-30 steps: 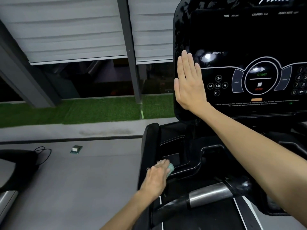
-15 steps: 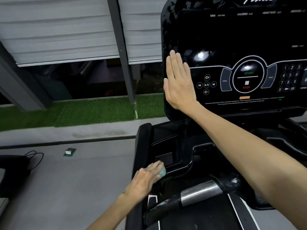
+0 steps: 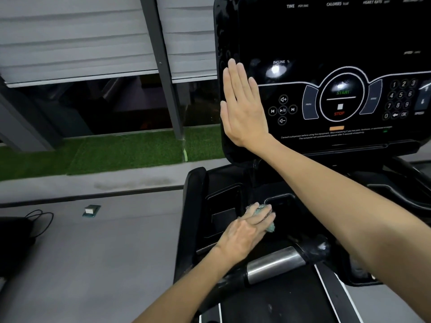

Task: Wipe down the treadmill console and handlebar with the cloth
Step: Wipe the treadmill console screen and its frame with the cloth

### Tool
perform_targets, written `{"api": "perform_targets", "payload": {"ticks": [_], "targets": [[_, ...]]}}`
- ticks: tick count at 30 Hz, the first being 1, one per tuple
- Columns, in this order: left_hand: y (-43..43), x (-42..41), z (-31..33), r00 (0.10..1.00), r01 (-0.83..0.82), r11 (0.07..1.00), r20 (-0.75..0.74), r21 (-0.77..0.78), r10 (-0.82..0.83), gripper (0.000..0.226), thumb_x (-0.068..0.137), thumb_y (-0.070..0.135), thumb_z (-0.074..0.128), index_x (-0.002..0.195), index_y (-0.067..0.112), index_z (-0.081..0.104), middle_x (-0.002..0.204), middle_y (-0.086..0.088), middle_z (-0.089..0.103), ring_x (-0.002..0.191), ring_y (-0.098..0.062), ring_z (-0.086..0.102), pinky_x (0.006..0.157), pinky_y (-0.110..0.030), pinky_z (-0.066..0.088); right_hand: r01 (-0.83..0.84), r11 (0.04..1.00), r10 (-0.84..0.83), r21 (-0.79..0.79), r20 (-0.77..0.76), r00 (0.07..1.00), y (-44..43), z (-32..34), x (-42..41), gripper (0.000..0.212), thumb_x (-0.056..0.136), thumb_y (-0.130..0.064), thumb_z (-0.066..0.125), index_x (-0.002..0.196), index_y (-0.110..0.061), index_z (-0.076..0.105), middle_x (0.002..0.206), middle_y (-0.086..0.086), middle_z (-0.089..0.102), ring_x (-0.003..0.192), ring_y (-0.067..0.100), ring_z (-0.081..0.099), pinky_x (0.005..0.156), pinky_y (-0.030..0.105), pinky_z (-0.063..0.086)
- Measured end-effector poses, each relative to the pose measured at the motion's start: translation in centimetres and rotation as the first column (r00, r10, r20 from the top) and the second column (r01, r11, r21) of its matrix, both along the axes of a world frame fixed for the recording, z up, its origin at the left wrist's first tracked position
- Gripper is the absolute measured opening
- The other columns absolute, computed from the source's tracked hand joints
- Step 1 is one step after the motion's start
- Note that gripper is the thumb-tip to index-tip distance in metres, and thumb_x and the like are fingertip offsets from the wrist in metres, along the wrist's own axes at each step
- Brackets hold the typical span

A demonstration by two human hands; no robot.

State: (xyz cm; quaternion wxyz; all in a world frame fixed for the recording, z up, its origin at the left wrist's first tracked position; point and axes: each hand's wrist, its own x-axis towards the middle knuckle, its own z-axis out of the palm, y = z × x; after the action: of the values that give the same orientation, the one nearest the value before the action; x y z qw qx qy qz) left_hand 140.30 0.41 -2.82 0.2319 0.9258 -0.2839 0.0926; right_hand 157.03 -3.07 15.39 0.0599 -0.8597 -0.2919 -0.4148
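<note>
The black treadmill console fills the upper right, with START and STOP buttons and a keypad. My right hand lies flat with straight fingers on the console's left edge. Below it is the black tray with its compartments. My left hand presses a small teal cloth against the ridge between two compartments; most of the cloth is hidden under my fingers. A handlebar with a silver grip section runs across just below my left hand.
Grey floor lies to the left, with a small box and a black object with a cable at the far left. A strip of green turf, a grey post and white shutters stand behind.
My left hand has slid the cloth to the right and a little forward, from the tray's left compartment edge to the middle ridge. My right hand stays flat on the console.
</note>
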Motion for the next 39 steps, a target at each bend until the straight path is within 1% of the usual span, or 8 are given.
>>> {"api": "perform_targets", "payload": {"ticks": [7, 12, 25, 27, 30, 32, 35, 39], "targets": [[6.1, -4.1, -1.2, 0.999, -0.015, 0.998, 0.043, 0.060, 0.013, 0.053, 0.091, 0.024, 0.050, 0.142, 0.016, 0.040, 0.143, -0.003, 0.051, 0.129, -0.022, 0.052, 0.096, -0.033, 0.052, 0.010, 1.000, -0.010, -0.003, 0.006, 1.000, 0.0, 0.1, -0.1, 0.059, 0.100, -0.025, 0.027, 0.151, 0.002, 0.015, 0.160, 0.019, 0.013, 0.149, 0.029, 0.010, 0.120, 0.037, 0.003], [10.8, -6.6, -2.2, 0.996, -0.071, 0.990, 0.055, 0.126, 0.065, 0.052, 0.093, 0.032, 0.041, 0.143, 0.015, 0.039, 0.140, -0.003, 0.054, 0.125, -0.021, 0.055, 0.089, -0.028, 0.054, 0.005, 1.000, -0.005, 0.014, 0.014, 1.000, 0.1, 0.0, -0.1, 0.059, 0.100, -0.024, 0.027, 0.151, 0.002, 0.015, 0.159, 0.019, 0.014, 0.148, 0.030, 0.011, 0.121, 0.038, 0.004], [-0.9, 2.9, 1.8, 0.994, -0.113, 0.982, 0.007, 0.149, 0.113, 0.054, 0.097, 0.033, 0.032, 0.142, 0.005, 0.043, 0.147, -0.013, 0.046, 0.135, -0.027, 0.046, 0.095, -0.034, 0.053, -0.009, 1.000, 0.009, 0.016, 0.018, 1.000, -0.1, -0.1, 0.1, 0.058, 0.100, -0.025, 0.026, 0.151, 0.002, 0.017, 0.159, 0.019, 0.017, 0.148, 0.030, 0.013, 0.121, 0.040, 0.010], [-1.1, 4.6, 2.6, 0.978, -0.202, 0.956, -0.014, 0.213, 0.210, 0.054, 0.102, 0.031, 0.039, 0.147, 0.003, 0.034, 0.155, -0.013, 0.034, 0.142, -0.028, 0.034, 0.103, -0.037, 0.047, -0.011, 1.000, 0.011, 0.014, 0.014, 1.000, -0.1, -0.2, 0.0, 0.058, 0.100, -0.025, 0.026, 0.151, 0.002, 0.017, 0.159, 0.019, 0.016, 0.148, 0.030, 0.012, 0.121, 0.041, 0.011], [-1.3, 5.0, 2.5, 0.979, -0.202, 0.953, 0.008, 0.225, 0.205, 0.056, 0.087, 0.032, 0.070, 0.132, 0.003, 0.055, 0.137, -0.011, 0.056, 0.124, -0.024, 0.057, 0.082, -0.027, 0.057, -0.016, 1.000, 0.016, 0.012, 0.002, 1.000, -0.1, -0.1, 0.0, 0.058, 0.100, -0.025, 0.026, 0.151, 0.002, 0.017, 0.159, 0.019, 0.016, 0.148, 0.030, 0.013, 0.121, 0.042, 0.012], [-1.5, 4.6, 1.8, 0.981, -0.192, 0.943, 0.041, 0.271, 0.188, 0.058, 0.078, 0.036, 0.078, 0.125, 0.006, 0.062, 0.128, -0.007, 0.063, 0.117, -0.019, 0.062, 0.083, -0.023, 0.055, -0.010, 1.000, 0.010, 0.008, 0.006, 1.000, -0.1, -0.1, 0.0, 0.058, 0.100, -0.025, 0.026, 0.151, 0.002, 0.017, 0.159, 0.018, 0.017, 0.148, 0.030, 0.013, 0.121, 0.042, 0.012], [-1.7, 4.4, 2.5, 0.981, -0.192, 0.944, 0.066, 0.270, 0.181, 0.057, 0.094, 0.032, 0.061, 0.142, 0.006, 0.045, 0.148, -0.009, 0.045, 0.136, -0.019, 0.045, 0.098, -0.029, 0.048, -0.019, 1.000, 0.019, -0.004, -0.001, 1.000, -0.1, -0.1, 0.1, 0.058, 0.100, -0.025, 0.027, 0.151, 0.002, 0.018, 0.159, 0.018, 0.017, 0.148, 0.030, 0.013, 0.121, 0.042, 0.013], [-1.2, 5.1, 3.8, 0.983, -0.117, 0.969, -0.117, 0.216, 0.145, 0.055, 0.105, 0.026, 0.039, 0.153, 0.009, 0.020, 0.162, -0.005, 0.017, 0.149, -0.022, 0.017, 0.111, -0.039, 0.039, -0.060, 0.998, 0.059, -0.018, -0.047, 0.997, -0.4, 0.3, 0.1, 0.058, 0.100, -0.025, 0.028, 0.150, 0.002, 0.018, 0.159, 0.019, 0.017, 0.148, 0.031, 0.013, 0.120, 0.041, 0.014]]}}
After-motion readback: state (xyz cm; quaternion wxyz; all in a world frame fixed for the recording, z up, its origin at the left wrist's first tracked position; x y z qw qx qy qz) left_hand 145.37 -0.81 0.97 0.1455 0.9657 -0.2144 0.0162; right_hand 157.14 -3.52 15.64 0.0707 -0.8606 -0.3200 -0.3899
